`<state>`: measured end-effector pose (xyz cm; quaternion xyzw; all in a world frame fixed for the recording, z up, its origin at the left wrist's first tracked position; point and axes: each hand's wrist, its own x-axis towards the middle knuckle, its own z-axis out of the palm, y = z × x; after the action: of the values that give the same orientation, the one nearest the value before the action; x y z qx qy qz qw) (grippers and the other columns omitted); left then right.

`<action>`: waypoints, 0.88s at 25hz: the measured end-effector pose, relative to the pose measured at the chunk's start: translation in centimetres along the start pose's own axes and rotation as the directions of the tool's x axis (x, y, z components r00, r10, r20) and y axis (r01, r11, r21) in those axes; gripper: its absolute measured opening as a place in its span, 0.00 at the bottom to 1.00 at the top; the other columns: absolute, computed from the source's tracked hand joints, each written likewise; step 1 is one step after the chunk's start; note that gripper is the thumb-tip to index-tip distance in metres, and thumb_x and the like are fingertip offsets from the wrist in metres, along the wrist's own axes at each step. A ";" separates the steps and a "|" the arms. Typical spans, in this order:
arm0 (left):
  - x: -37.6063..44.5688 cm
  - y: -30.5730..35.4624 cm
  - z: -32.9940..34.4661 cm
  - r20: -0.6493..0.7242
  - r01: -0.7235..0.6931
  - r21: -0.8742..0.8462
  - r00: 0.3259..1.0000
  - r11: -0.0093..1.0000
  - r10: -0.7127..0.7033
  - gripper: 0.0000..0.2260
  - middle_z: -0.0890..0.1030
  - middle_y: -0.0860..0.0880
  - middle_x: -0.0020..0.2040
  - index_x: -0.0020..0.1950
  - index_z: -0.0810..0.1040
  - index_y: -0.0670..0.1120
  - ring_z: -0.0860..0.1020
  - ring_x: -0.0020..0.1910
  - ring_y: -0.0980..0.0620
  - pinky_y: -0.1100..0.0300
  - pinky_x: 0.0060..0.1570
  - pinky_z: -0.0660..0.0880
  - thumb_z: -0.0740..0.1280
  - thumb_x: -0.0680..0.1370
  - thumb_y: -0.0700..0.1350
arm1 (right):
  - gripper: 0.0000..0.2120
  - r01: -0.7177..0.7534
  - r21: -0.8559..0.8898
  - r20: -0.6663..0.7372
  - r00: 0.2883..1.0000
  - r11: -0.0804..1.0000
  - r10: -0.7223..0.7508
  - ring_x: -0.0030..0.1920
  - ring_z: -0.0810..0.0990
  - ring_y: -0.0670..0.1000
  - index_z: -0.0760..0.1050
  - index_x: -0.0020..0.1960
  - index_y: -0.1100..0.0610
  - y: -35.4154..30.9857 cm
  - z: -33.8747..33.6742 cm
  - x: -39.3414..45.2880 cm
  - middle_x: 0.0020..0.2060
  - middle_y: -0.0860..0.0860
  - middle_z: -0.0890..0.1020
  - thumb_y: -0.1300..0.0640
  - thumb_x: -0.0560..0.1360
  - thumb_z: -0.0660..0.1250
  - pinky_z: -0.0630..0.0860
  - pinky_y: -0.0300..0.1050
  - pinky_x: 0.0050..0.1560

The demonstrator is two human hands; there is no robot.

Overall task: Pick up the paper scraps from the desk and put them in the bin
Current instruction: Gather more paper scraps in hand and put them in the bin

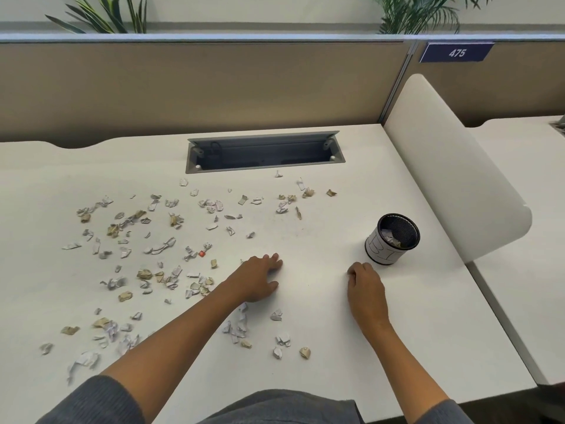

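Several crumpled white and tan paper scraps [159, 248] lie scattered over the left and middle of the white desk [321, 371]; a few more scraps [282, 339] sit near the front. The bin [392, 239], a small black mesh cup with a white paper label, stands upright at the right and has scraps inside. My left hand [260, 278] rests palm down on the desk with its fingers stretched out, just right of the scrap field. My right hand [365, 286] is just left of and in front of the bin, fingers curled under; what they enclose is hidden.
A grey open cable tray [264, 153] is sunk into the desk at the back. A white rounded divider panel [452, 166] rises at the right behind the bin, and a tan partition wall [183, 87] runs along the back. One small red scrap [201, 254] lies among the paper.
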<state>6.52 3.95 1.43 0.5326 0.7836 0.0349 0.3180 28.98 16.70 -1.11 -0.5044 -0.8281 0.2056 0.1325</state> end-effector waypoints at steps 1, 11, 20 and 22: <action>0.0 -0.1 0.0 0.000 0.000 -0.003 1.000 1.000 0.000 0.28 0.56 0.54 0.80 0.79 0.57 0.53 0.59 0.76 0.49 0.55 0.74 0.57 0.62 0.80 0.51 | 0.07 0.011 0.027 0.002 1.000 1.000 -0.011 0.46 0.77 0.60 0.76 0.49 0.64 -0.2 -0.1 0.0 0.44 0.57 0.77 0.67 0.79 0.59 0.73 0.51 0.43; 0.0 -0.3 0.3 0.007 -0.022 -0.026 1.000 0.999 0.023 0.28 0.53 0.55 0.80 0.79 0.56 0.52 0.57 0.78 0.50 0.55 0.75 0.56 0.62 0.80 0.49 | 0.08 0.058 0.267 -0.388 0.920 0.962 0.053 0.49 0.80 0.55 0.79 0.56 0.60 0.6 -9.0 6.0 0.50 0.56 0.81 0.64 0.79 0.64 0.77 0.50 0.54; -0.5 -0.2 1.3 -0.025 -0.049 -0.007 0.998 0.999 0.049 0.29 0.52 0.51 0.80 0.79 0.56 0.49 0.59 0.77 0.49 0.56 0.73 0.58 0.62 0.79 0.46 | 0.10 0.089 0.434 -0.347 0.935 0.896 0.076 0.44 0.79 0.38 0.80 0.55 0.57 0.7 -7.7 1.7 0.50 0.51 0.81 0.65 0.77 0.65 0.74 0.27 0.45; -0.7 0.1 1.0 -0.063 -0.059 -0.080 0.997 0.995 0.054 0.24 0.62 0.50 0.78 0.75 0.66 0.49 0.63 0.75 0.50 0.56 0.72 0.60 0.63 0.79 0.47 | 0.09 0.103 0.437 -0.268 0.963 0.893 0.020 0.43 0.80 0.39 0.80 0.54 0.56 0.3 -6.6 -0.1 0.48 0.49 0.81 0.65 0.76 0.67 0.74 0.26 0.43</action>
<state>7.27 3.08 1.00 0.5398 0.7754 0.0920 0.3145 32.07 18.05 4.61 -0.4655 -0.7439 0.3181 0.3589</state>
